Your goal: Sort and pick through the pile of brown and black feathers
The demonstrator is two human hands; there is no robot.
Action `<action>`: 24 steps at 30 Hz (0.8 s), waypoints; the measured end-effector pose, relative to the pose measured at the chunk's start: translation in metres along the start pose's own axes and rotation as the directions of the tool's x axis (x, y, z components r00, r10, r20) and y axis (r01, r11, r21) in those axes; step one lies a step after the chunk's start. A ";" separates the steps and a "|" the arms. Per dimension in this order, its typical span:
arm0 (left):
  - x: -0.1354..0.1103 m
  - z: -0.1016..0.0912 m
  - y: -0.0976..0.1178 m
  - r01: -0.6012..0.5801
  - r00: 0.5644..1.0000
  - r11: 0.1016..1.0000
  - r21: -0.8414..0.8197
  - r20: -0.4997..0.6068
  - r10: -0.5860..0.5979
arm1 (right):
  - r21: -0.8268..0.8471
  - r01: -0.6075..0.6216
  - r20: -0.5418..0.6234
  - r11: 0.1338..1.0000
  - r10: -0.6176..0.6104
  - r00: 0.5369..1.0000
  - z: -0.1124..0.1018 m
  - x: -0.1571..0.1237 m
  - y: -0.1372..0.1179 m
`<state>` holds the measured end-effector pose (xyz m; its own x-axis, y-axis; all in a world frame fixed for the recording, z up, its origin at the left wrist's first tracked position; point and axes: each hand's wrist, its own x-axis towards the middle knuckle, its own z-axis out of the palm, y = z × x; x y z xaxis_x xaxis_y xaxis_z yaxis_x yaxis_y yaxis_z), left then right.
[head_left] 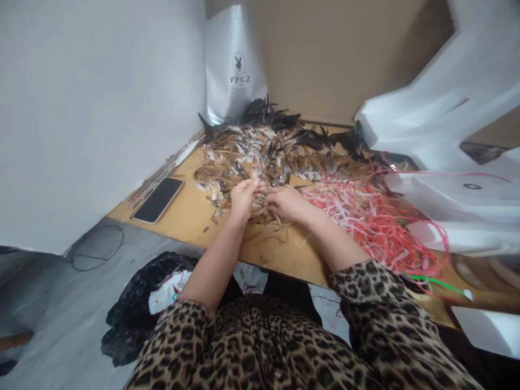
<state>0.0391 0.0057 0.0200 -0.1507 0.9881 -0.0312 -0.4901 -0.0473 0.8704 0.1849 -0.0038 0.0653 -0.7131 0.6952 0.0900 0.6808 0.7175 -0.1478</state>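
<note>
A big heap of brown, tan and black feathers (268, 151) covers the back of a wooden table (190, 214). My left hand (242, 197) is closed at the heap's near edge, its fingers pinched round a small bunch of feathers. My right hand (286, 201) lies right beside it, knuckles up, fingers curled into the same bunch. The two hands almost touch. Both forearms reach out of leopard-print sleeves.
A tangle of pink and red plastic strips (365, 216) lies right of my hands. A black phone (159, 199) rests at the table's left. A silver bag (235, 65) stands at the back. White foam blocks (447, 119) crowd the right. A black plastic bag (142, 303) sits on the floor.
</note>
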 end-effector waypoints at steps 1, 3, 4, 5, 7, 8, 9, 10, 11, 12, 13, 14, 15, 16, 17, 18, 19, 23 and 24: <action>0.000 0.000 0.000 -0.005 1.000 1.000 -0.002 -0.003 0.005 | -0.040 -0.008 0.022 0.999 0.008 1.000 0.001 0.000 -0.004; 0.000 0.000 0.001 -0.016 1.000 1.000 -0.011 0.001 0.016 | -0.109 -0.014 0.050 0.994 0.020 0.999 0.003 0.001 -0.011; 0.000 0.001 0.001 -0.020 1.000 1.000 -0.017 0.004 0.020 | -0.136 -0.016 0.059 0.991 0.024 0.998 0.005 0.001 -0.014; -0.001 0.001 0.002 -0.025 1.000 0.999 -0.023 0.005 0.025 | -0.159 -0.017 0.070 0.987 0.028 0.997 0.006 0.001 -0.017; -0.002 0.002 0.003 -0.030 1.000 0.999 -0.031 0.000 0.030 | -0.183 -0.019 0.095 0.983 0.037 0.995 0.010 0.002 -0.020; -0.002 0.002 0.003 -0.033 0.999 0.999 -0.032 -0.005 0.033 | -0.182 -0.026 0.104 0.983 0.046 0.993 0.012 0.002 -0.021; -0.003 0.002 0.004 -0.037 0.999 0.999 -0.032 -0.008 0.037 | -0.171 -0.044 0.105 0.984 0.063 0.992 0.014 0.003 -0.020; -0.003 0.002 0.005 -0.042 0.999 0.999 -0.034 -0.009 0.041 | -0.149 -0.073 0.092 0.986 0.087 0.992 0.016 0.004 -0.018; -0.003 0.002 0.006 -0.048 0.999 0.998 -0.040 -0.010 0.048 | -0.109 -0.113 0.064 0.988 0.121 0.991 0.018 0.004 -0.015; -0.002 0.001 0.007 -0.056 0.998 0.997 -0.055 -0.010 0.055 | -0.050 -0.164 0.022 0.985 0.166 0.986 0.021 0.005 -0.010; -0.002 0.000 0.008 -0.061 0.998 0.995 -0.078 -0.007 0.061 | 0.029 -0.218 -0.026 0.976 0.218 0.976 0.024 0.006 -0.004; -0.001 -0.001 0.009 -0.063 0.998 0.992 -0.107 0.001 0.063 | 0.130 -0.268 -0.077 0.954 0.280 0.957 0.027 0.007 0.003; -0.001 -0.002 0.010 -0.059 0.998 0.988 -0.140 0.010 0.061 | 0.240 -0.311 -0.118 0.920 0.345 0.931 0.031 0.008 0.011; -0.001 -0.003 0.012 -0.044 0.998 0.984 -0.174 0.029 0.050 | 0.359 -0.339 -0.139 0.870 0.409 0.902 0.036 0.009 0.019; -0.001 -0.005 0.013 -0.022 0.998 0.978 -0.206 0.051 0.033 | 0.466 -0.356 -0.142 0.810 0.466 0.873 0.040 0.010 0.028; -0.002 -0.006 0.014 0.007 0.997 0.973 -0.232 0.075 0.011 | 0.554 -0.367 -0.141 0.747 0.519 0.843 0.044 0.011 0.035; -0.004 -0.008 0.014 0.046 0.995 0.968 -0.248 0.101 -0.021 | 0.613 -0.363 -0.145 0.702 0.552 0.821 0.049 0.011 0.042; -0.010 -0.017 0.012 0.291 0.943 0.942 -0.170 0.218 -0.252 | 0.727 -0.326 -0.147 0.604 0.600 0.786 0.058 0.013 0.057; -0.010 -0.019 0.011 0.352 0.919 0.926 -0.134 0.238 -0.315 | 0.731 -0.320 -0.149 0.603 0.598 0.787 0.059 0.013 0.058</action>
<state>0.0190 -0.0075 0.0205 0.2199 0.9576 -0.1861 -0.6220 0.2846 0.7294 0.2047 0.0440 -0.0006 -0.1289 0.9832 0.1295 0.5164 0.1781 -0.8377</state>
